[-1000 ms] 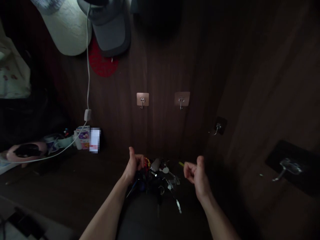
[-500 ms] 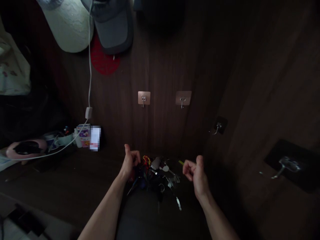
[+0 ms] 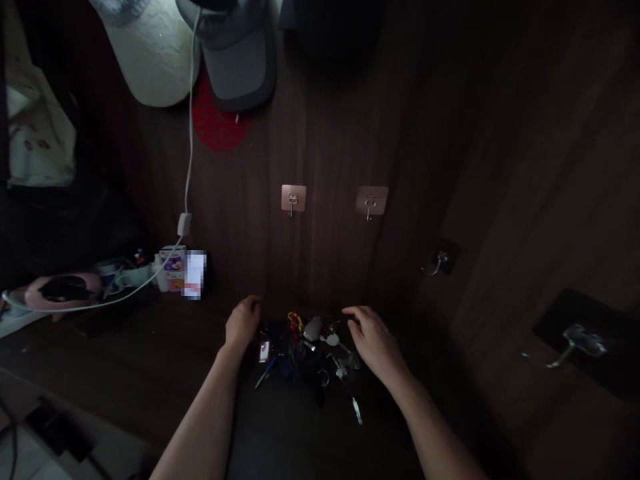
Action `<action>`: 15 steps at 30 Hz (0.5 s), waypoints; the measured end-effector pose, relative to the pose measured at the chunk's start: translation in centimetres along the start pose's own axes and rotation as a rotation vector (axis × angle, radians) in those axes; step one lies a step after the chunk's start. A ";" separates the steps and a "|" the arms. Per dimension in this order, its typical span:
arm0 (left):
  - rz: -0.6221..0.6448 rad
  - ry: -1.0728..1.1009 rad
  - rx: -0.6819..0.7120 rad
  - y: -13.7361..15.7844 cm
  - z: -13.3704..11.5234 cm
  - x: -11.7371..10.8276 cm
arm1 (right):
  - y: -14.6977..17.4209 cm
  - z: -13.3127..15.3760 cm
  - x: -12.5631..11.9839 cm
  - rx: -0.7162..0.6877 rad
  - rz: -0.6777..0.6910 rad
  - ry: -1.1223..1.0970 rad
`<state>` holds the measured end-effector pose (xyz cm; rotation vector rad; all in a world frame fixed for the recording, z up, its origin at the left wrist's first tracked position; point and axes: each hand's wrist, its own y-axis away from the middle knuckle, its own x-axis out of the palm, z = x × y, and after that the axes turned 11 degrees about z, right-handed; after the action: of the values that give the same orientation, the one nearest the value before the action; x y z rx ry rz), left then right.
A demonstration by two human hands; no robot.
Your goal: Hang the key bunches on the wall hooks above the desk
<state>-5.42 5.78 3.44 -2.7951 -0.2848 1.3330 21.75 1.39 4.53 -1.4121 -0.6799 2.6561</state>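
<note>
A jumbled heap of keys and key rings lies on the dark surface between my two hands. In it are a grey oval fob [image 3: 313,329], a red and yellow cord [image 3: 295,321], silver keys [image 3: 341,368] and a small bright tag [image 3: 264,351]. My left hand [image 3: 243,321] is at the heap's left edge, palm down, fingers bent forward and partly hidden; nothing shows in it. On the other side, my right hand [image 3: 373,337] hovers by the keys with thumb and fingers apart, holding nothing visible.
Two hooks on pinkish pads [image 3: 293,199] and darker hooks [image 3: 442,259] are stuck on the wood panel. Caps [image 3: 237,73] hang above. A white cable [image 3: 191,147] runs down to the left, near small boxes [image 3: 173,269] and a pink-rimmed item [image 3: 63,291].
Both hands have turned from thumbs-up to palms-down. My right hand has moved slightly left, closer to the keys, and its fingers have straightened. The view has shifted slightly.
</note>
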 end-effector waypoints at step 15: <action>0.275 -0.129 0.163 0.2 0.5 1.6 | 0.4 -2.8 4.9 -0.065 -0.088 -0.084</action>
<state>-4.81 5.86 1.83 -2.6899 0.2059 1.5146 21.22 3.25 -0.80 -1.2601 -0.8237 2.6603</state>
